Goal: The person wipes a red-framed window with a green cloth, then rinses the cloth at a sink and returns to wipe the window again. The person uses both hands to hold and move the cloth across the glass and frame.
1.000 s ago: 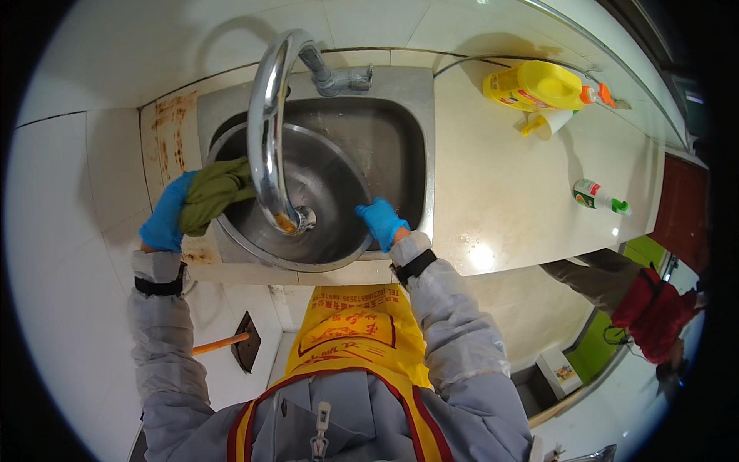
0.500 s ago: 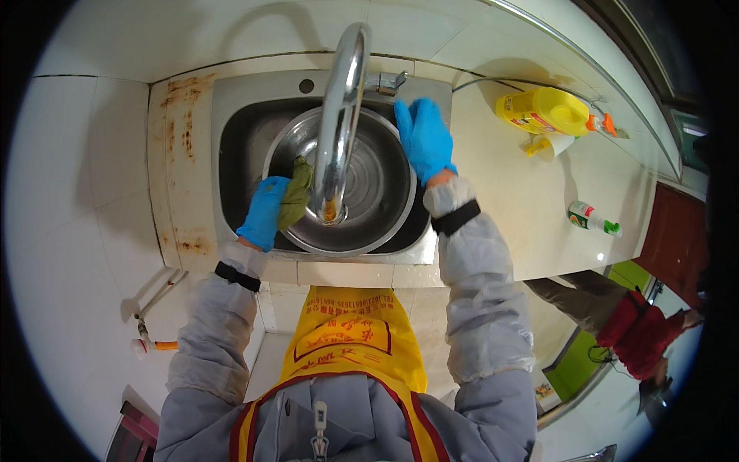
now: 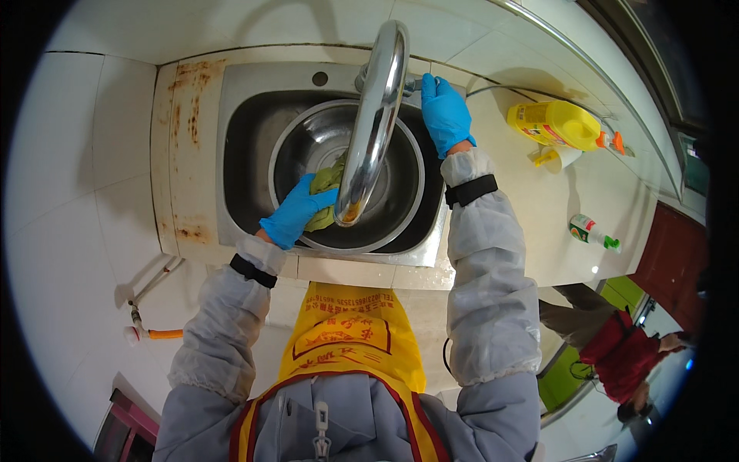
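A round metal basin (image 3: 281, 158) sits inside the steel sink (image 3: 246, 85). My left hand (image 3: 296, 214), in a blue glove, is closed on a crumpled green cloth (image 3: 329, 179) over the basin, beside the end of the spout. The tall curved chrome faucet (image 3: 381, 92) arches over the basin and hides part of it and of the cloth. Also blue-gloved, my right hand (image 3: 446, 117) is at the back right corner of the sink, its fingers closed around the faucet lever (image 3: 412, 85). I cannot make out any running water.
On the counter (image 3: 508, 208) to the right lie a yellow jug (image 3: 554, 123), a white and yellow container (image 3: 558, 158) and a small bottle with a green cap (image 3: 593, 231). Rust stains mark the ledge left of the sink. A person in red (image 3: 620, 350) is at the lower right.
My right hand has moved from above the basin's right rim back to the faucet lever and closed on it. My left hand has carried the cloth rightward, close to the spout.
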Demonstrator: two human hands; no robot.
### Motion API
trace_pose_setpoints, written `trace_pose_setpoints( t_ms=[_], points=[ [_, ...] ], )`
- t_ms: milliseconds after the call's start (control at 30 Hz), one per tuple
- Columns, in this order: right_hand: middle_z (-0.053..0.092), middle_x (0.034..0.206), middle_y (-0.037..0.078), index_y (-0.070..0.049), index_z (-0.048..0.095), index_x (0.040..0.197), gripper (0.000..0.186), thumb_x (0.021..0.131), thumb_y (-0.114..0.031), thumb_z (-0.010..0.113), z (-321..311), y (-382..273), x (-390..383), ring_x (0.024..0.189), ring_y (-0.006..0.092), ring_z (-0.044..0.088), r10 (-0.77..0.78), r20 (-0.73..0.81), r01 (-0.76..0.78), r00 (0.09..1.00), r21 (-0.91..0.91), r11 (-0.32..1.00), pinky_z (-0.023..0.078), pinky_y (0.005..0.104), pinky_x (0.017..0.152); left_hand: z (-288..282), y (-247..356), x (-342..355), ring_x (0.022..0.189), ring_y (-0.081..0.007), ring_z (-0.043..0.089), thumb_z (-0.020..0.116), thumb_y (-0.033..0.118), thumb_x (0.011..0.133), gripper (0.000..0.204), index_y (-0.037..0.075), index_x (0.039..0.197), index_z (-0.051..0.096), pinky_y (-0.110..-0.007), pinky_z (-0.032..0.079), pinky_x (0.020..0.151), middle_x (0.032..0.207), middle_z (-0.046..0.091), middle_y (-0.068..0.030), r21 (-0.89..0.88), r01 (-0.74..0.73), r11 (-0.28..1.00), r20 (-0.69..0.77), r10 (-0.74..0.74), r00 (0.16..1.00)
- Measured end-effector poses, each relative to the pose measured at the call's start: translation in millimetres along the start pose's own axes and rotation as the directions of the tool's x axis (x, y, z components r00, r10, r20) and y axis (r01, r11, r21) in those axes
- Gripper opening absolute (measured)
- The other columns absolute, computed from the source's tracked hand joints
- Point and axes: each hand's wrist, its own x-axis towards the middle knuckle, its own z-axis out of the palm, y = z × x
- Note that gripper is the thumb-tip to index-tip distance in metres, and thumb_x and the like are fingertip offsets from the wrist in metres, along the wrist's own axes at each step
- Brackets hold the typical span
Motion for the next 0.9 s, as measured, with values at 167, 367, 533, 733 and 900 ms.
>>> trace_pose_setpoints(
  t_ms=[167,367,533,733,900],
  points=[
    [0.066,0.098,0.023,0.000,0.062,0.104,0.053,0.099,-0.047,0.037,8,16,-4,0.089,0.0407,0.062,0.107,0.194,-0.144,0.975,0.188,0.972,0.049,0.0490,0.076,-3,-12,-2,0.104,-0.0150,0.057,0.061,0.024,0.094,0.044,0.000,0.129,0.049,-0.027,0.048,0.091,0.116,0.058,-0.0097,-0.018,0.010,1.000,-0.063,-0.011,0.998],
    [0.061,0.085,0.005,-0.009,0.059,0.100,0.028,0.099,-0.036,0.050,-4,-7,-108,0.075,0.0159,0.059,0.094,0.620,-0.576,0.779,0.648,0.498,0.050,0.0302,0.067,-17,-37,14,0.111,-0.0293,0.055,0.058,0.022,0.093,0.036,0.004,0.123,0.055,-0.038,0.045,0.096,0.127,0.054,-0.0138,0.304,-0.136,0.943,-0.137,0.185,0.973],
    [0.064,0.097,0.008,-0.006,0.057,0.110,0.023,0.099,-0.026,0.051,9,-34,-195,0.081,0.0184,0.062,0.059,0.790,-0.792,0.610,0.605,0.086,0.055,0.0304,0.075,-12,-54,18,0.115,-0.0375,0.050,0.057,0.018,0.091,0.033,0.004,0.121,0.057,-0.045,0.039,0.102,0.134,0.049,-0.0163,0.709,-0.242,0.663,-0.091,0.426,0.900],
    [0.063,0.108,0.008,-0.005,0.059,0.118,0.030,0.098,-0.026,0.053,27,-35,-188,0.098,0.0180,0.061,0.028,0.674,-0.671,0.738,0.737,-0.082,0.050,0.0320,0.092,12,-21,-4,0.102,-0.0167,0.059,0.062,0.013,0.094,0.035,0.004,0.126,0.053,-0.028,0.052,0.089,0.121,0.057,-0.0087,0.376,-0.167,0.911,-0.279,0.283,0.918],
    [0.061,0.114,0.007,-0.005,0.059,0.119,0.031,0.097,-0.027,0.055,28,-15,-192,0.103,0.0195,0.059,0.096,0.720,-0.715,0.688,0.694,-0.080,0.048,0.0334,0.095,30,10,-30,0.104,-0.0213,0.061,0.058,0.018,0.096,0.032,0.003,0.125,0.056,-0.033,0.049,0.094,0.118,0.061,-0.0099,-0.078,-0.066,0.995,-0.048,0.062,0.997]
  ],
)
